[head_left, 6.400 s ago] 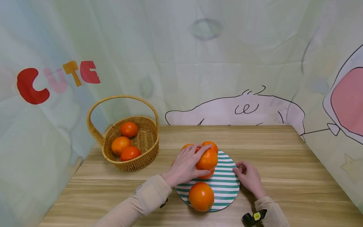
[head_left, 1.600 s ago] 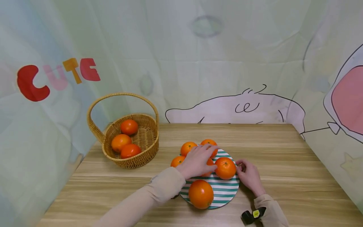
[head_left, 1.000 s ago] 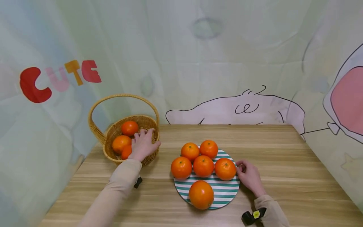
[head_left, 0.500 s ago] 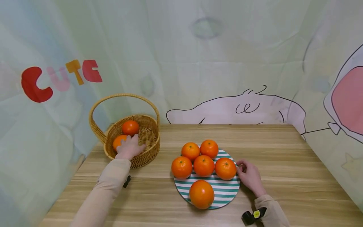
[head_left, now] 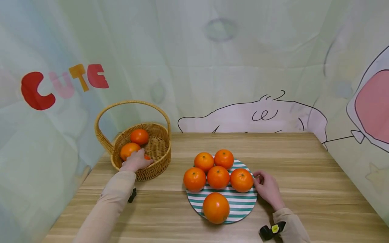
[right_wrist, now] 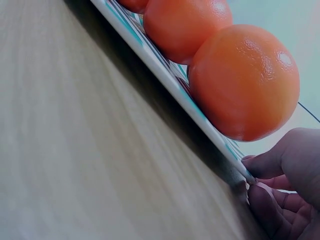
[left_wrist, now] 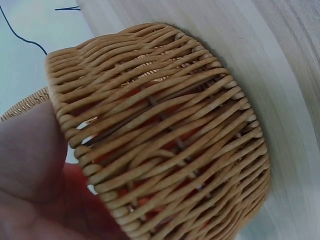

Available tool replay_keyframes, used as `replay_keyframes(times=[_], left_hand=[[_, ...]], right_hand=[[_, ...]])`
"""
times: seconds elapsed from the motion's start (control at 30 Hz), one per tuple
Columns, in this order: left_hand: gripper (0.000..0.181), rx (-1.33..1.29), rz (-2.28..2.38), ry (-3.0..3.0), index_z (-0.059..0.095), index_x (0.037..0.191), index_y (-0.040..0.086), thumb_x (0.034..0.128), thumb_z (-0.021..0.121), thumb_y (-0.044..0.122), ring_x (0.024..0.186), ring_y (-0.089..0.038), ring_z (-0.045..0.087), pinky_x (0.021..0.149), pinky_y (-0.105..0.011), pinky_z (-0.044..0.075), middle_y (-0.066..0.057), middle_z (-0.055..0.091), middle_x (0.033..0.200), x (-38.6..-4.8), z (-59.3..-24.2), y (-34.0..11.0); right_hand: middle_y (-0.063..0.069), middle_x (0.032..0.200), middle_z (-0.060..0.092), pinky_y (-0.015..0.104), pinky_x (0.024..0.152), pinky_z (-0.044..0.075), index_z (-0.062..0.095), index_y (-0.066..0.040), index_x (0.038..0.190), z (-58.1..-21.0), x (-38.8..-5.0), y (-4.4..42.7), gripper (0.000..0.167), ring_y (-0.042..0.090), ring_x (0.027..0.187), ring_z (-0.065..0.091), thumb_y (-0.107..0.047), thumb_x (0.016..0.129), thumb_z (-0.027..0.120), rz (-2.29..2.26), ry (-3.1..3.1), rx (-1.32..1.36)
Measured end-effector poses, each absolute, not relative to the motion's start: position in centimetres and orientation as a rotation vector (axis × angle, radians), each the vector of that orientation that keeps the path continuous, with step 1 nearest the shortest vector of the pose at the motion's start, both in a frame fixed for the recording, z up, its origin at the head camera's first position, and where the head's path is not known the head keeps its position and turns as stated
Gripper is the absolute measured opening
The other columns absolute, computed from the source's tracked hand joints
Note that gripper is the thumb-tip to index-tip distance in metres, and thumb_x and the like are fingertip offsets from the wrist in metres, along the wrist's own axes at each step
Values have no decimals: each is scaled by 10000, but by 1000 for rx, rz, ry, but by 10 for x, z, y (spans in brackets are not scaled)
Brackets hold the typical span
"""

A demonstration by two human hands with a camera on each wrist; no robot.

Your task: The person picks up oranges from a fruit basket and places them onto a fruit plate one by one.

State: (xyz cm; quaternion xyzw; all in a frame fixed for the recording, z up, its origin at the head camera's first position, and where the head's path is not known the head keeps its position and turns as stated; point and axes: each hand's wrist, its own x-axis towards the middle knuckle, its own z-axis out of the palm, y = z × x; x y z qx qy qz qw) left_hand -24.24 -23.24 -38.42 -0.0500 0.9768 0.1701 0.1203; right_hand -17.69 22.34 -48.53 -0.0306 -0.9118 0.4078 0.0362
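Note:
My left hand [head_left: 135,161] reaches over the near rim of the wicker basket [head_left: 156,165] and curls round a red-orange orange [head_left: 147,157], mostly hidden under the fingers. In the left wrist view, the basket's woven wall [left_wrist: 165,130] covers most of that fruit. Two more oranges lie in the basket, one in the middle [head_left: 130,151] and one farther back [head_left: 139,136]. My right hand [head_left: 268,189] pinches the right rim of the striped round plate [head_left: 240,206], thumb above and fingers below in the right wrist view. Near that hand sits an orange [head_left: 241,180] on the plate.
Several other oranges rest on the plate, the largest [head_left: 216,208] near its front edge. The basket's tall arched handle [head_left: 132,102] rises over it. A printed curtain [head_left: 194,67] hangs behind the wooden table [head_left: 316,189].
My left hand let go of an orange on the plate's right side, crossed left to the basket and closed over the front orange there. My right hand stays at the plate's rim.

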Motion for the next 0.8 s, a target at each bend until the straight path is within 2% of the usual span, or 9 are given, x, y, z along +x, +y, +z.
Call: replay_keyframes(times=[0.23,0.47,0.67,0.8], left_hand=[[701,-175,595,2902,442,1415,-31,932,599,453,1203,-634,490,913,-732,432,-369,518,1341,-245,-390,-234],[713,-184,661,2930,439,1421,2,928,578,498,1178,-628,496,911,-739,431,-353,514,1325,-249,-397,-237],[705,-150,754,2991,452,1425,9,940,549,512,1142,-551,541,884,-645,471,-322,560,1300,-252,-398,-235],[678,-91,825,3036,470,1403,-22,949,540,478,1158,-483,552,967,-600,428,-318,581,1312,-253,-398,-229]], right_hand=[[89,804,563,225,611,371,636,42,1105,-487,-177,223,220,176,716,484,-54,908,612,1245,-2796,-98],[91,811,569,216,608,377,646,28,1104,-488,-177,223,214,174,710,485,-55,909,619,1224,-2795,-128],[99,812,576,218,612,377,652,29,1097,-488,-178,223,208,178,714,490,-55,909,626,1222,-2788,-125],[100,816,573,220,611,374,647,32,1105,-488,-177,224,212,180,719,488,-52,912,624,1239,-2797,-132]])
